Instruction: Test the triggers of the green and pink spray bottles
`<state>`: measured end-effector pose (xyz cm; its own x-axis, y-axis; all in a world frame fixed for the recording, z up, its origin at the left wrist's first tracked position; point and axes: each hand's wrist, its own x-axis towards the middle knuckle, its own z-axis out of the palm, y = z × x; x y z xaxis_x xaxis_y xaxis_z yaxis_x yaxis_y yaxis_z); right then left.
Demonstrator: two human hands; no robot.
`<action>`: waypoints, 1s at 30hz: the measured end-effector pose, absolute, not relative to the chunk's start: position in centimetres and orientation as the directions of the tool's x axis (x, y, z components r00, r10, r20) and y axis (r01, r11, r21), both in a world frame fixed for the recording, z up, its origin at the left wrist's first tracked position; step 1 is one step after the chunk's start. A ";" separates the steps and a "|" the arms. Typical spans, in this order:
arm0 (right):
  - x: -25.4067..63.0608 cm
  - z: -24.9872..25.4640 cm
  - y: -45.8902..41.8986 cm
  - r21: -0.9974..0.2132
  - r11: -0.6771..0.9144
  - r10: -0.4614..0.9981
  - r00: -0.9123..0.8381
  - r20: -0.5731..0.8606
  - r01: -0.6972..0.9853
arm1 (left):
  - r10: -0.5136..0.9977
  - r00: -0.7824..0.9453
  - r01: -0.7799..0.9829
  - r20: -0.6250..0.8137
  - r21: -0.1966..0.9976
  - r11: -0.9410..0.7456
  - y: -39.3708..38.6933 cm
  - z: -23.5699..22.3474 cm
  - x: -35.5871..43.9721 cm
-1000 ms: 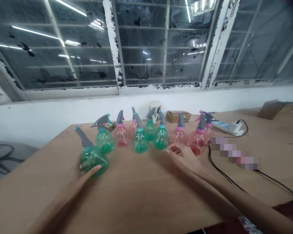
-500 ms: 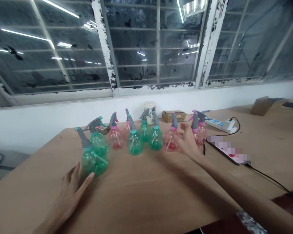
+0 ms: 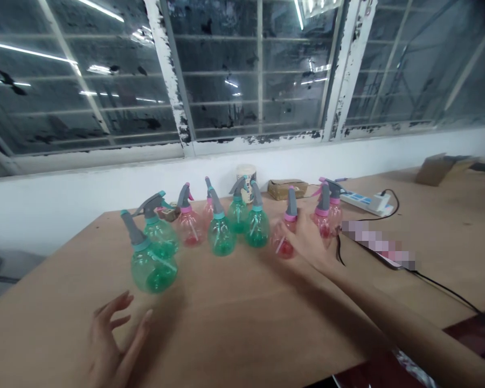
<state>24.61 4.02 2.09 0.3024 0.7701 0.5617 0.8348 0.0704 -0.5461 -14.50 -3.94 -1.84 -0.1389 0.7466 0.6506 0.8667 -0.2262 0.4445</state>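
Several small round spray bottles, green and pink, stand in a row on a brown table (image 3: 242,318). The nearest green bottle (image 3: 151,264) stands apart at the left front. My left hand (image 3: 111,345) hovers just below it with fingers spread, touching nothing. My right hand (image 3: 307,240) reaches forward and wraps around a pink bottle (image 3: 286,237) in the row. Another pink bottle (image 3: 322,218) stands just right of that hand. More green bottles (image 3: 220,234) fill the middle.
A white power strip (image 3: 366,202) with a black cable lies at the back right. A small cardboard box (image 3: 286,188) and a paper cup (image 3: 246,175) sit by the wall under barred windows. A blurred flat object (image 3: 378,245) lies right of the bottles.
My left hand let go of the front green bottle and drew back toward me. My right hand reached forward from the table and closed around a pink bottle.
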 end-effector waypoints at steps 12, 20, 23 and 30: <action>23.0 3.6 -3.3 -0.792 0.432 0.890 -0.062 0.452 0.431 | 0.857 0.366 0.818 0.363 0.313 -0.483 -2.5 -0.2 -5.5; 24.3 5.1 -1.2 -0.849 0.471 0.879 -0.213 0.427 0.241 | 0.781 0.487 0.731 0.391 0.308 -0.609 1.3 -2.5 1.0; 24.3 5.3 -0.1 -0.850 0.482 0.870 -0.232 0.435 0.214 | 0.785 0.470 0.733 0.404 0.317 -0.602 2.1 -2.6 1.8; 21.8 4.9 1.3 -0.828 0.521 0.854 -0.131 0.504 0.208 | 0.803 0.448 0.706 0.393 0.396 -0.588 2.1 -3.0 1.5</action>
